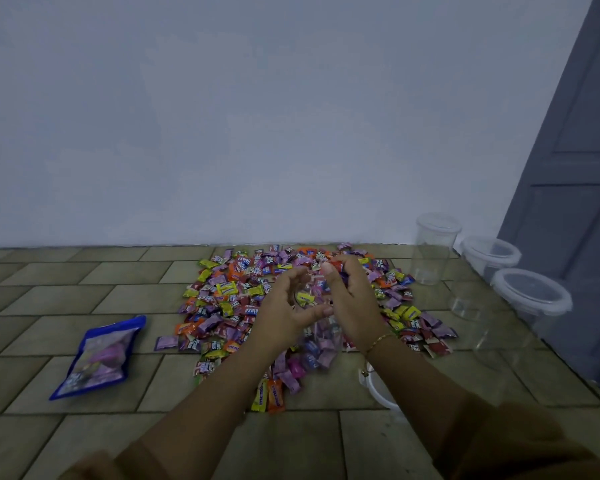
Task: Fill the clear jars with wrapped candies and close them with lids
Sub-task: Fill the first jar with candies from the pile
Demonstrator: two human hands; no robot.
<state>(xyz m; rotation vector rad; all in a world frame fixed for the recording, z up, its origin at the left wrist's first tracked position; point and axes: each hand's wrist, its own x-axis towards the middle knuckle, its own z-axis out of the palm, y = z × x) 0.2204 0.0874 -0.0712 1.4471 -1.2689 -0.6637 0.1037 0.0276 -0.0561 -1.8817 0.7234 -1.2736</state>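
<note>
The left hand (284, 306) curls round a clear jar (321, 336) over the candy pile (229, 296); the right hand (349, 296) pinches candies above it.

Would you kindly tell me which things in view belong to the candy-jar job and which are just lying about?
For the job:
- wrapped candies heaped on the floor
- clear jar between the hands, partly filled
- left hand, right hand holding candies
- lidded jars at the right
- white lid

Lying about:
- blue bag
- grey door
</note>
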